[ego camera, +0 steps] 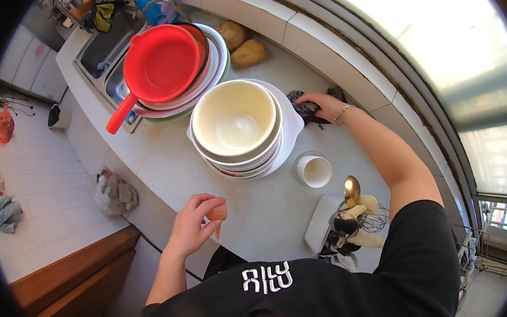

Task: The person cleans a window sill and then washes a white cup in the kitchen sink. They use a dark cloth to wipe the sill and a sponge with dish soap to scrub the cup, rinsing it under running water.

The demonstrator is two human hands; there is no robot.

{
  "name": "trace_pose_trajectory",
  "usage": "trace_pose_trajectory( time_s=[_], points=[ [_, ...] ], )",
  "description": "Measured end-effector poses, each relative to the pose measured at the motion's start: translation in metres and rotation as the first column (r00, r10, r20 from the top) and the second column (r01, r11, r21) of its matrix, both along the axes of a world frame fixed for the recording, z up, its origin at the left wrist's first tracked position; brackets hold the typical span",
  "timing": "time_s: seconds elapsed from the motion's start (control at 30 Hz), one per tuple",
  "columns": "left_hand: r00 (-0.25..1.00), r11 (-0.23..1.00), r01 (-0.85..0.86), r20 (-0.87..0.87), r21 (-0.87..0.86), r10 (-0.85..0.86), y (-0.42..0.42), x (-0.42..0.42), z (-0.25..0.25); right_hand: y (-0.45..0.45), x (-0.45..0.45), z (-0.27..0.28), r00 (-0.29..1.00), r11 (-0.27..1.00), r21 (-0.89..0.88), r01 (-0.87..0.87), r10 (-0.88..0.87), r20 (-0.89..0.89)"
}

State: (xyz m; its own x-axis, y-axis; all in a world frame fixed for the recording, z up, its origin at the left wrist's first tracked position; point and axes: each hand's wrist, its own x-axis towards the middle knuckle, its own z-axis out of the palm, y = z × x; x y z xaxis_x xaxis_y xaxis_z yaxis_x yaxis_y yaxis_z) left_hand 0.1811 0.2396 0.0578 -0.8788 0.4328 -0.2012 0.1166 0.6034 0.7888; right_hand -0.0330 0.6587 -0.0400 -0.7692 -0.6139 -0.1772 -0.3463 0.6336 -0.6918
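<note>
My left hand (192,225) holds a small orange plastic cup (217,212) by its side, over the counter's front edge. Out at the back of the counter, my right hand (324,107) rests on a dark, patterned cloth (303,105), its fingers bent over it. Between the two hands stands a stack of bowls, topped by a cream bowl (234,117). A white plate-like dish (288,136) with side handles lies under the stack. A white cup (315,171) stands to the right of the stack.
A red ladle-like basin (165,64) tops more stacked basins beside the steel sink (106,44). Two potatoes (249,54) and a blue bottle (156,1) sit at the back. A white utensil holder (322,222) with a whisk stands at right. A bag (114,192) hangs below the counter.
</note>
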Motion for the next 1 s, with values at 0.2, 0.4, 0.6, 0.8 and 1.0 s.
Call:
trace_pose_trajectory(
  time_s=[0.2, 0.4, 0.6, 0.8, 1.0],
  points=[
    [0.999, 0.999, 0.034, 0.032, -0.026, -0.033, 0.027, 0.017, 0.005, 0.097, 0.166, 0.015, 0.988, 0.988, 0.023, 0.152, -0.152, 0.011],
    [0.996, 0.995, 0.086, 0.034, -0.045, -0.084, 0.052, 0.032, 0.004, 0.151, 0.303, 0.014, 0.903, 0.895, 0.122, 0.43, -0.425, -0.065],
    [0.994, 0.989, 0.106, 0.042, -0.104, -0.102, 0.053, 0.047, -0.002, 0.223, 0.328, -0.013, 0.37, 0.257, 0.337, 0.906, -0.868, -0.331],
    [0.994, 0.991, 0.089, 0.065, -0.104, -0.083, 0.057, 0.054, -0.014, 0.18, 0.242, -0.034, 0.254, -0.032, 0.402, 0.915, -0.729, -0.636],
    [0.973, 0.968, 0.225, 0.079, -0.109, -0.217, 0.105, 0.052, -0.019, 0.151, 0.227, -0.015, 0.733, 0.672, 0.363, 0.645, -0.411, -0.542]
  ],
)
